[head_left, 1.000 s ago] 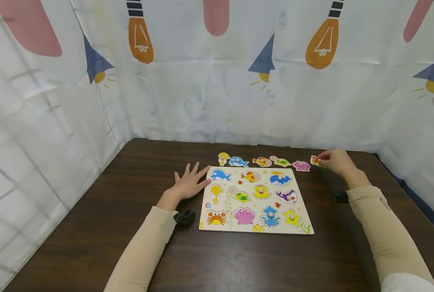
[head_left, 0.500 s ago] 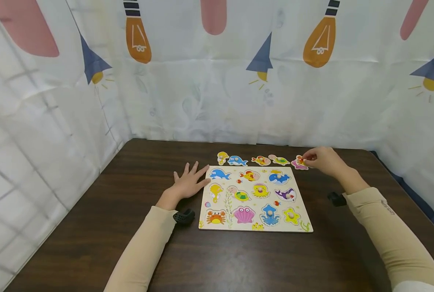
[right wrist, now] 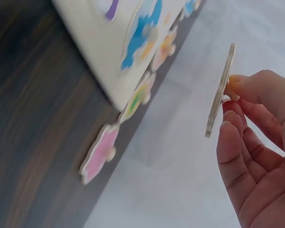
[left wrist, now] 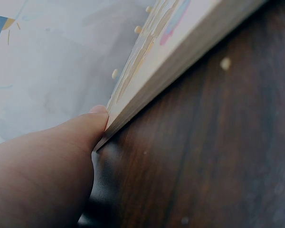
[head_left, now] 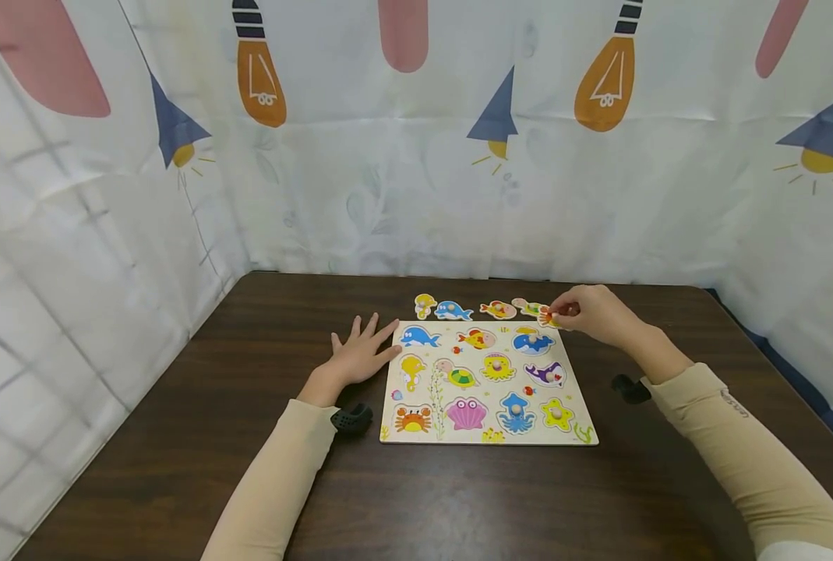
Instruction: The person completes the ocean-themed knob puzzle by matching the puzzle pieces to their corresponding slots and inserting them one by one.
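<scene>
My right hand (head_left: 594,313) pinches an orange crab puzzle piece (head_left: 547,317) by its knob, above the back right corner of the puzzle board (head_left: 482,397). In the right wrist view this crab piece (right wrist: 220,90) is seen edge-on, raised off the table. My left hand (head_left: 356,352) has its fingers spread at the board's back left corner, and its thumb (left wrist: 92,124) touches the board's edge in the left wrist view. A pink shell piece (right wrist: 100,153) lies on the table, hidden behind my right hand in the head view.
Behind the board lie seahorse (head_left: 425,305), blue whale (head_left: 453,311), fish (head_left: 498,310) and turtle (head_left: 526,306) pieces. Knobbed octopus (head_left: 498,367), squid (head_left: 516,414) and starfish (head_left: 558,414) pieces sit in the board. A printed curtain (head_left: 374,195) hangs behind the dark table (head_left: 304,491).
My right hand has lifted the crab piece from the right end of the row and carried it left, over the shell piece, to near the turtle. My left hand stays at the board's corner.
</scene>
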Demonstrator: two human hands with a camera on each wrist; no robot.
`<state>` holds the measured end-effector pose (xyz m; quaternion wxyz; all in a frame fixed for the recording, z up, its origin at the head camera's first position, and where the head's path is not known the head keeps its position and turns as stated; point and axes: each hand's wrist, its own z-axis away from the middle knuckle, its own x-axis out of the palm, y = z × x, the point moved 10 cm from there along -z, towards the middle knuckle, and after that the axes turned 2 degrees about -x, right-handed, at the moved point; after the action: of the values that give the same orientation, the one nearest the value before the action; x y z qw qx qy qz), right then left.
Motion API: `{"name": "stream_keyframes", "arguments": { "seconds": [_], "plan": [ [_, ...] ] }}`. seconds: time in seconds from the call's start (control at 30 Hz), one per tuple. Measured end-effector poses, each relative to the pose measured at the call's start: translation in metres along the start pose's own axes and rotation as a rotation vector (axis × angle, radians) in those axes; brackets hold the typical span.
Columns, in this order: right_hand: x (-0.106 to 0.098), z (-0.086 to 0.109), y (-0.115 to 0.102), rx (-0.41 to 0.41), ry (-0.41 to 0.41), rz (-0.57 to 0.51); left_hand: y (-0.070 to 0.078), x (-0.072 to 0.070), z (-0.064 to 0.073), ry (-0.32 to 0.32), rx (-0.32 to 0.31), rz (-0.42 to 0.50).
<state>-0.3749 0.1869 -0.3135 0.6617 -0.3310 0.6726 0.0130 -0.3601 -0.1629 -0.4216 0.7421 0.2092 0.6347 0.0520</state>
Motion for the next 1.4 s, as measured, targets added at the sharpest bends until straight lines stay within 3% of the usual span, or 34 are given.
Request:
{"name": "stream_keyframes", "arguments": {
  "seconds": [0.37,1.03,1.4],
  "plan": [
    [0.018,-0.002,-0.047,-0.113,-0.022,-0.027,-0.002,0.001,0.000,0.000,-0.001,0.003],
    [0.053,-0.003,-0.115,-0.316,-0.095,0.019,0.001,0.000,0.001,0.002,0.016,-0.002],
    [0.074,0.002,-0.151,-0.428,-0.125,-0.007,0.002,0.000,0.001,0.006,0.009,-0.003]
  ]
}}
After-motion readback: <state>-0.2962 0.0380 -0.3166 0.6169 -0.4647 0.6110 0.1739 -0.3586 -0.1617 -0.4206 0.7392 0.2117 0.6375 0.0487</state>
